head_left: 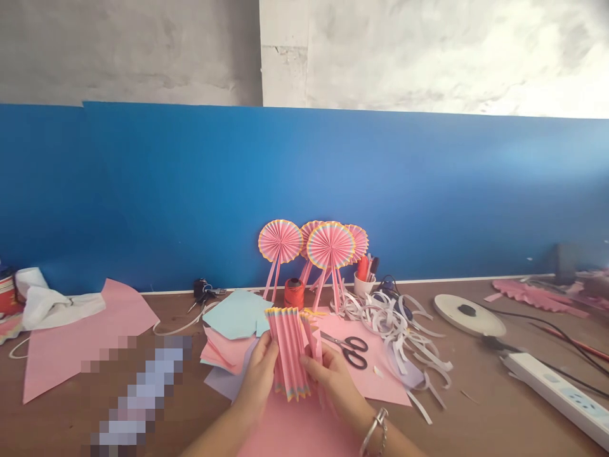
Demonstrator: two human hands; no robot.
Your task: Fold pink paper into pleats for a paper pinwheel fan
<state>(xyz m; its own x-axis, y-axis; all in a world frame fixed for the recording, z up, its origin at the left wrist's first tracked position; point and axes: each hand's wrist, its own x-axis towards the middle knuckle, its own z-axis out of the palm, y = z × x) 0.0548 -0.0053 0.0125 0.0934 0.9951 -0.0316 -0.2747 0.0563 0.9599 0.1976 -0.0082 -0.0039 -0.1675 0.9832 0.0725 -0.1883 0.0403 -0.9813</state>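
Between my two hands stands a pleated pink paper fan [289, 355] with yellow and blue edging along its top and bottom. My left hand [258, 371] grips its left side, thumb on the near face. On the right side, my right hand [328, 374] pinches the folds, with part of the pleats bent back there. Black-handled scissors [354, 350] lie just past my right hand on a pink paper sheet [380, 381]. Behind the fan are light blue paper pieces [238, 314] and a red spool of thread [294, 294].
Several finished round paper fans [331, 245] lean against the blue partition [304, 165]. Curled white paper strips [394, 324] heap at the right, near a white cup [364, 284] of pens. Further right are a round cream disc [469, 314] and a power strip [556, 393] with cables.
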